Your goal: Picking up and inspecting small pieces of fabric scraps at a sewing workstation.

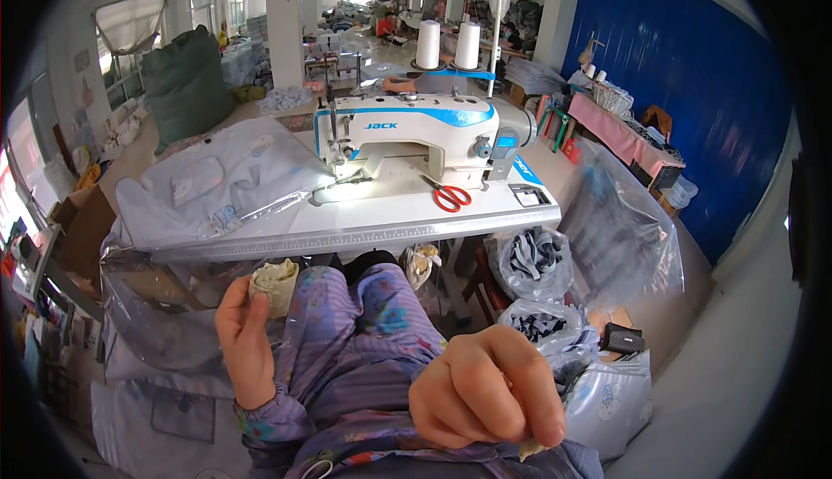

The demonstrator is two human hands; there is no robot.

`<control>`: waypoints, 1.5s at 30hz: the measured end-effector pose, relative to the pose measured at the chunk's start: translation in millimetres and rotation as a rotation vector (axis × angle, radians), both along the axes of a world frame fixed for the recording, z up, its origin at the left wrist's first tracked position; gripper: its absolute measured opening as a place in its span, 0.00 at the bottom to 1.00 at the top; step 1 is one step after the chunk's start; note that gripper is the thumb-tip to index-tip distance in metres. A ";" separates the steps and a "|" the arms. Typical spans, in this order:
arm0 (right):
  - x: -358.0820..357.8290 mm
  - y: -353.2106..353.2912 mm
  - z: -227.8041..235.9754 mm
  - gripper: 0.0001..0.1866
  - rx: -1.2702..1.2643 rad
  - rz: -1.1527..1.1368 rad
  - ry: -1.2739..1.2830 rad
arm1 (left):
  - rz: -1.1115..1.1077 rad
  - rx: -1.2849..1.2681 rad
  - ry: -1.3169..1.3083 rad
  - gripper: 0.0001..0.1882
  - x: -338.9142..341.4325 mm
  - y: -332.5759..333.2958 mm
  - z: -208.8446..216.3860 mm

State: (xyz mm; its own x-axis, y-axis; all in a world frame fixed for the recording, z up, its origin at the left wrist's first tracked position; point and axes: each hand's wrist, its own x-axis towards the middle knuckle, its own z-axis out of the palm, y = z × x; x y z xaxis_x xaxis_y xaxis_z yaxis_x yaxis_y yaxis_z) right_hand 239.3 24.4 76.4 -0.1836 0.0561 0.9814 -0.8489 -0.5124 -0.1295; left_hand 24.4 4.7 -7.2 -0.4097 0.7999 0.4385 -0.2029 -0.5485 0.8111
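Observation:
My left hand is closed round a pale rolled flatbread, held upright above my left thigh. The roll's uneven top end faces up, with its layers showing. Close to the camera, my right hand is curled in a pinch, knuckles up. A small pale yellowish scrap of bread pokes out beneath its fingertips; the rest is hidden by the hand. Beyond my knees stands a white and blue sewing machine with its lamp lit. Red-handled scissors lie on its bed.
Grey printed fabric in clear plastic covers the machine table's left side. Plastic bags of dark fabric strips sit right of my legs, near a dark patterned pouch. Two white thread cones stand behind the machine. People work far back.

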 end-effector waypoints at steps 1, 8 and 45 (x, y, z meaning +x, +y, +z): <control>1.4 -1.2 0.2 0.04 -0.009 0.003 -0.010 | -0.001 -0.005 -0.025 0.16 -1.9 0.4 -3.0; 11.9 -4.3 4.0 0.02 -0.048 -0.094 -0.217 | -0.006 -0.003 -0.043 0.18 -3.6 -0.8 -3.8; -11.7 8.1 23.1 0.09 0.181 0.054 -0.013 | -0.042 -0.001 0.049 0.17 4.5 -3.0 11.9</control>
